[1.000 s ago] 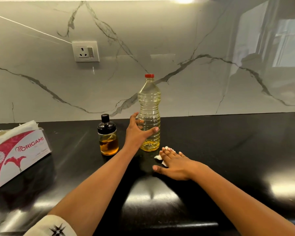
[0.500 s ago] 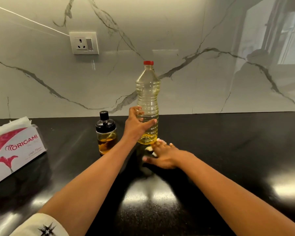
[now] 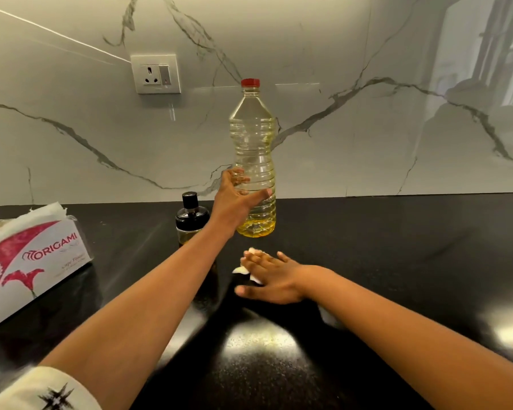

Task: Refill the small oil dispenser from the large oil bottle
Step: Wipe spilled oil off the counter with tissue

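Head: left hand (image 3: 234,199) is curling its grip round the large oil bottle (image 3: 253,149) at 12 o'clock — likely to pour. Small oil dispenser (image 3: 190,214) is standing capped at its 9 o'clock. Right hand (image 3: 271,279), grip spread, is pressing tissue (image 3: 240,270) onto the surface (image 3: 397,261) — probably for drips.

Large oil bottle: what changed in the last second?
The left hand, open a second ago, closed round the clear plastic oil bottle with a red cap and seems to have lifted it slightly off the black counter. The right hand stayed flat on a white tissue. The small black-capped glass oil dispenser and pink-and-white tissue box did not move.
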Demonstrator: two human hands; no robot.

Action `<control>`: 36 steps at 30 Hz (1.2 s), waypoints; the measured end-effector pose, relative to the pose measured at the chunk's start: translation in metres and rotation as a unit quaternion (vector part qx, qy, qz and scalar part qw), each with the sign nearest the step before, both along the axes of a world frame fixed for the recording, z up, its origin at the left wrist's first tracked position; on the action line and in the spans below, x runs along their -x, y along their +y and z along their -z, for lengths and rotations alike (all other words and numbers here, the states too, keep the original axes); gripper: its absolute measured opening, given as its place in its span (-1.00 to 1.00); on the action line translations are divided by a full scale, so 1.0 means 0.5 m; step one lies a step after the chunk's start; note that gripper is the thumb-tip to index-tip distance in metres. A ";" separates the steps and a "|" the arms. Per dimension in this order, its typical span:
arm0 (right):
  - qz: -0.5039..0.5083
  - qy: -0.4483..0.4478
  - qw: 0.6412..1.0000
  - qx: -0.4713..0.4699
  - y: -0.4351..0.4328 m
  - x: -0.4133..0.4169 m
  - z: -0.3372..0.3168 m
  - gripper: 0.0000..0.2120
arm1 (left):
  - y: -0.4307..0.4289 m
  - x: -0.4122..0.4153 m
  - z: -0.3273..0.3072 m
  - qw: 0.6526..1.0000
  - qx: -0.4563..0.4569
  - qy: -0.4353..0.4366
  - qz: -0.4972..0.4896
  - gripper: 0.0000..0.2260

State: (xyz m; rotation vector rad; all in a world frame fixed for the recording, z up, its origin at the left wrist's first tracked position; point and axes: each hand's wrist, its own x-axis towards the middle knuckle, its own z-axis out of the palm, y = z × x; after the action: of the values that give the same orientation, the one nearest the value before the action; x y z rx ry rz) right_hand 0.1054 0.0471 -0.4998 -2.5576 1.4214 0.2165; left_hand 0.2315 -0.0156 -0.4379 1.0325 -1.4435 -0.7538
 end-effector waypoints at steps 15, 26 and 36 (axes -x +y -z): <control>0.228 -0.014 0.973 0.009 0.100 0.258 -0.007 -0.29 | 0.064 0.028 0.091 0.997 -0.070 0.017 0.027 -0.35; 0.161 -0.032 0.986 0.042 0.297 0.235 0.017 -0.33 | 0.126 0.035 0.093 0.995 -0.097 -0.004 0.022 0.11; 0.172 -0.067 0.980 0.070 0.311 0.125 0.027 -0.30 | 0.378 -0.057 0.146 0.939 -0.061 -0.329 -0.085 -0.30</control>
State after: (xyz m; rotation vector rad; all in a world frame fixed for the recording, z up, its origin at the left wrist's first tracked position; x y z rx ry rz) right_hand 0.0430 0.2025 -0.5133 -2.3237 1.8470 -0.1118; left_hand 0.2600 0.1736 -0.5107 1.5815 -1.8473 -0.3807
